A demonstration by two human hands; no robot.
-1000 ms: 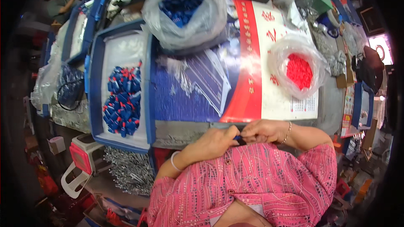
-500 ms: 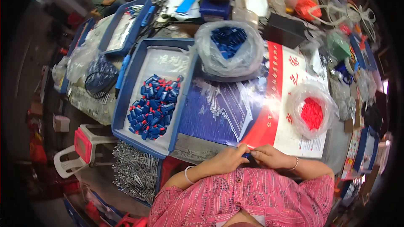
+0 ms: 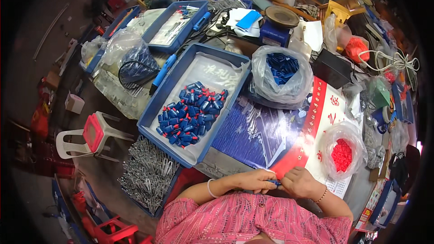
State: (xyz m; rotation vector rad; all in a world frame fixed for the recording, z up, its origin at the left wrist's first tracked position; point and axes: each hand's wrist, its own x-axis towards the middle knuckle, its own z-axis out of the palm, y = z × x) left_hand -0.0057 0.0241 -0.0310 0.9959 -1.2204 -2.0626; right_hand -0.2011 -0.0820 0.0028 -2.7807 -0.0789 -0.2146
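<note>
Close to my body, at the near edge of the table, my left hand pinches a small blue plastic piece. My right hand is closed at the right end of that piece; whatever its fingers grip is hidden behind them. Left of the hands, a blue tray lined with white sheeting holds a heap of small blue parts with red tips. Beyond my hands stands a clear bag of plain blue parts. To the right, another clear bag contains small red pieces.
A bin of thin metal parts stands below the tray's near left corner. A blue-handled tool with a black cable lies left of the tray. Farther off are a dark box, a white cable coil, a plastic chair and other people.
The view has turned, so the table's things sit farther right in the picture. My hands have drawn slightly apart, and more of the blue piece shows between them.
</note>
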